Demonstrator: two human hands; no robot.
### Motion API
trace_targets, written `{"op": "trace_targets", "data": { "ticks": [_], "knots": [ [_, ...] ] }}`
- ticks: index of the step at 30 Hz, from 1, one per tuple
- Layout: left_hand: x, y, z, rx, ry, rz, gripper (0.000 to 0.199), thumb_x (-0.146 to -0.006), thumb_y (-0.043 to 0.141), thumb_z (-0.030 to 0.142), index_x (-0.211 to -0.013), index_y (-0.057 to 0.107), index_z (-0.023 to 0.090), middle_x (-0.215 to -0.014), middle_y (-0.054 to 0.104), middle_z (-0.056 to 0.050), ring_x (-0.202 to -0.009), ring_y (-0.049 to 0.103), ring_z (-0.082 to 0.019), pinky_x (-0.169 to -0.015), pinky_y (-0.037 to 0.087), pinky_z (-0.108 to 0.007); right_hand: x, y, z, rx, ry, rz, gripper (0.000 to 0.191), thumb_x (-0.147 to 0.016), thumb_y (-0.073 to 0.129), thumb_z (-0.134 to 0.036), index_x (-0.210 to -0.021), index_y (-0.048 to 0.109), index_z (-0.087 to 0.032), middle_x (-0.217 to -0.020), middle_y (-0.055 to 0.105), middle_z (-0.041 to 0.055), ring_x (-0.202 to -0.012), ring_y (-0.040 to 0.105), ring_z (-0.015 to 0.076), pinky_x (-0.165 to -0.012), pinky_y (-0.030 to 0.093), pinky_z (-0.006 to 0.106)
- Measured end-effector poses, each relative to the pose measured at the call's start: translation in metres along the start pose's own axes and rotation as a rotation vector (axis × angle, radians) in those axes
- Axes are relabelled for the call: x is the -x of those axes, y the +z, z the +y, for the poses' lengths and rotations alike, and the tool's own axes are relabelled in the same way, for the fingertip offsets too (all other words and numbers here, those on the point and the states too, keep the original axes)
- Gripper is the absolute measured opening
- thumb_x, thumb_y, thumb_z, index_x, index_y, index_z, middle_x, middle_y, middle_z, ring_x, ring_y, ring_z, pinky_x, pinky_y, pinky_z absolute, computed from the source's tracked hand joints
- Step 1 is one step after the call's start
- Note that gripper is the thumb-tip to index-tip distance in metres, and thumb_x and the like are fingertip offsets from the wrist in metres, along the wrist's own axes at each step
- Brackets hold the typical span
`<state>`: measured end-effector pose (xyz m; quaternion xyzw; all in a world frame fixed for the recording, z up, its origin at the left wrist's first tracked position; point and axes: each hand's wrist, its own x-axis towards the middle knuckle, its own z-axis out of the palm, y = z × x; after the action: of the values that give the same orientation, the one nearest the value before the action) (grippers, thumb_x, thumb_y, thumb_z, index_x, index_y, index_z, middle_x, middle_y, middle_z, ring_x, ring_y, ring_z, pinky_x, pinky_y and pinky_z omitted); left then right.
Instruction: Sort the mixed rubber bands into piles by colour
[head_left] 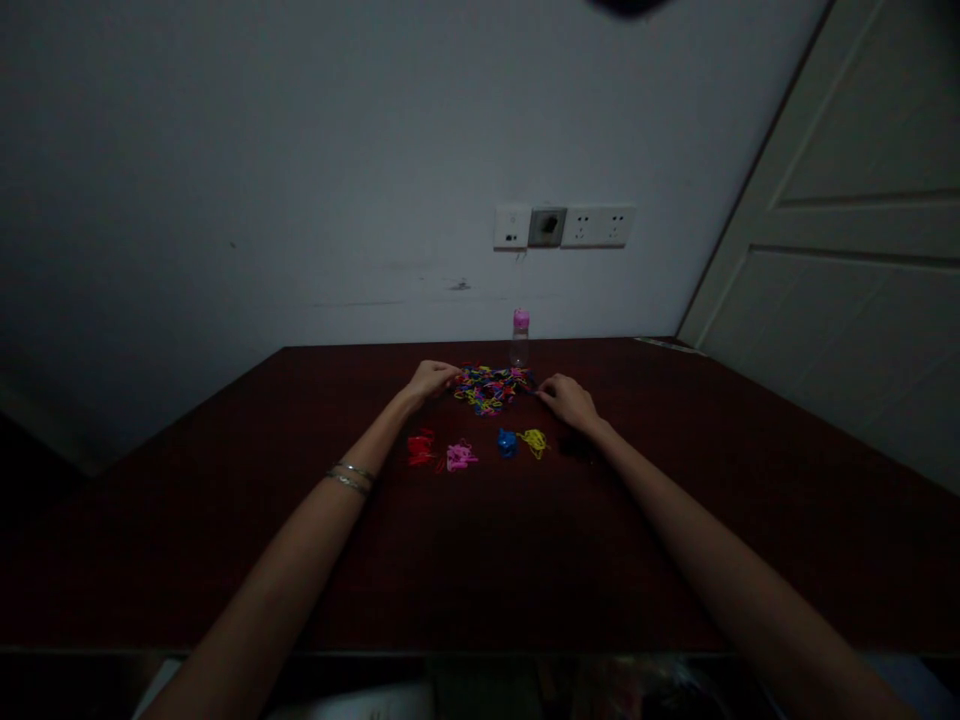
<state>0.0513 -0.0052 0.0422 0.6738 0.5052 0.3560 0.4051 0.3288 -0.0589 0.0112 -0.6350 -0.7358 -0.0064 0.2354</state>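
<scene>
A heap of small rubber bands [491, 390] in mixed colours lies on the dark red-brown table. At its left edge is my left hand [433, 378], fingers pinched together; whatever is between the fingertips is too small to make out. My right hand [570, 402] reaches the heap's right edge, thumb and forefinger closed on what looks like a dark rubber band. Nearer to me sit separate small piles: red bands [421, 449], pink bands [460, 456], blue bands [507, 442] and yellow bands [535, 442].
Just behind the heap stands a clear bottle [519, 345] with a pink cap. The table [480, 560] meets a pale wall [337, 180] carrying sockets [598, 227]. A white panelled door [847, 240] is at the right. Dim items show below the table's front edge.
</scene>
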Motion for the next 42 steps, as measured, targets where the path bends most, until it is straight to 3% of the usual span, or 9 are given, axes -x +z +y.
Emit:
{"op": "trace_targets", "data": {
  "ticks": [6, 9, 14, 18, 22, 32, 42],
  "knots": [
    [0.000, 0.008, 0.004, -0.138, 0.085, -0.074, 0.029, -0.068, 0.056, 0.034, -0.079, 0.067, 0.009, -0.048, 0.047, 0.002, -0.041, 0.032, -0.005, -0.040, 0.022, -0.019, 0.000, -0.004, 0.004, -0.019, 0.027, 0.009, 0.021, -0.079, 0.048, -0.032, -0.081, 0.065, -0.019, -0.096, 0.060, 0.0081, -0.089, 0.054, 0.0201, -0.066, 0.039, 0.026],
    [0.000, 0.010, 0.005, -0.213, 0.147, -0.162, 0.023, -0.064, 0.059, 0.029, -0.071, 0.067, 0.009, -0.054, 0.053, 0.000, -0.047, 0.039, -0.006, -0.045, 0.029, -0.019, -0.003, -0.014, 0.002, -0.157, 0.054, 0.001, 0.022, -0.075, 0.051, -0.033, -0.078, 0.066, -0.017, -0.091, 0.063, 0.0081, -0.082, 0.056, 0.0197, -0.063, 0.039, 0.025],
    [0.005, 0.012, 0.010, -0.274, 0.209, -0.331, 0.016, -0.060, 0.061, 0.022, -0.067, 0.067, 0.010, -0.054, 0.055, 0.000, -0.050, 0.042, -0.007, -0.049, 0.033, -0.020, -0.002, -0.033, -0.020, -0.508, -0.132, -0.314, 0.023, -0.067, 0.057, -0.033, -0.071, 0.067, -0.012, -0.070, 0.063, 0.0051, -0.065, 0.055, 0.0148, -0.058, 0.041, 0.023],
    [0.014, 0.013, 0.019, -0.313, 0.194, -0.411, 0.016, -0.057, 0.062, 0.018, -0.069, 0.068, 0.009, -0.050, 0.052, 0.002, -0.047, 0.039, -0.006, -0.047, 0.030, -0.020, 0.004, -0.037, -0.043, -0.537, -0.287, -0.548, 0.019, -0.064, 0.059, -0.029, -0.069, 0.068, -0.013, -0.068, 0.063, 0.0045, -0.063, 0.054, 0.0131, -0.059, 0.041, 0.023],
    [0.018, 0.015, 0.021, -0.354, 0.170, -0.431, 0.019, -0.056, 0.063, 0.017, -0.072, 0.067, 0.010, -0.044, 0.047, 0.004, -0.043, 0.036, -0.006, -0.045, 0.027, -0.019, 0.005, -0.034, -0.050, -0.539, -0.378, -0.654, 0.018, -0.062, 0.059, -0.025, -0.072, 0.069, -0.013, -0.070, 0.064, 0.0041, -0.064, 0.054, 0.0127, -0.060, 0.041, 0.023],
    [0.012, 0.020, 0.010, -0.355, 0.183, -0.426, 0.017, -0.055, 0.063, 0.022, -0.068, 0.066, 0.011, -0.044, 0.046, 0.005, -0.043, 0.036, -0.006, -0.044, 0.025, -0.020, 0.006, -0.032, -0.040, -0.659, -0.151, -0.578, 0.021, -0.063, 0.057, -0.026, -0.075, 0.066, -0.012, -0.063, 0.060, 0.0028, -0.055, 0.049, 0.0104, -0.051, 0.037, 0.021],
    [0.007, 0.015, 0.009, -0.359, 0.220, -0.425, 0.018, -0.059, 0.058, 0.022, -0.069, 0.066, 0.010, -0.051, 0.051, 0.002, -0.047, 0.040, -0.007, -0.047, 0.029, -0.020, -0.001, -0.023, -0.019, -0.646, -0.099, -0.388, 0.023, -0.063, 0.057, -0.029, -0.073, 0.067, -0.010, -0.067, 0.062, 0.0054, -0.059, 0.051, 0.0128, -0.055, 0.039, 0.024]
  ]
}}
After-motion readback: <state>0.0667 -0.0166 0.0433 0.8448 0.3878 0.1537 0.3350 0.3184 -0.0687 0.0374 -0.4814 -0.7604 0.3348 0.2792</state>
